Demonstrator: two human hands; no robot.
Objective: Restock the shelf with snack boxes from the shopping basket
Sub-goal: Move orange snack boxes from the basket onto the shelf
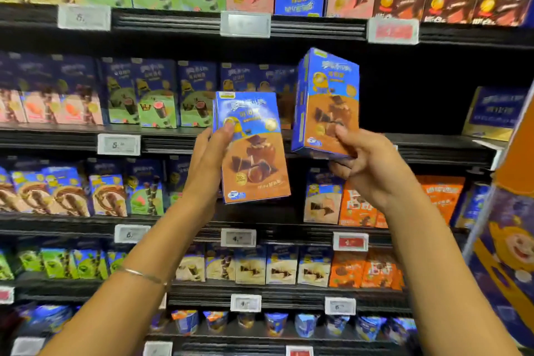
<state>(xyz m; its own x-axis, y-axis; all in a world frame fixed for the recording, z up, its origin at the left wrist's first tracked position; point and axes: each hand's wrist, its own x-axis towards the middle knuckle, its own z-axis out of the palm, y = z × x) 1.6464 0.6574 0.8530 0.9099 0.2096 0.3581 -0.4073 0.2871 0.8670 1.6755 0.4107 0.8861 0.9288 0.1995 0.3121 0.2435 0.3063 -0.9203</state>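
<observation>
Bare forearms are reaching up, left hand (208, 153) gripping one box (254, 150), right hand (365, 159) gripping another box (328, 101) before the shelf (433, 144).

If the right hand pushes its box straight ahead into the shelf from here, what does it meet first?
Probably nothing at once. The right hand holds a blue and orange box before the dark gap on the second shelf, and no stock shows there. The shelf edge sits near the box's bottom; depth is unclear.

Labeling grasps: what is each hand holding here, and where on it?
Left hand holds a blue-and-brown snack box by its upper left edge, thumb on the front. Right hand holds a matching box by its lower right corner.
</observation>
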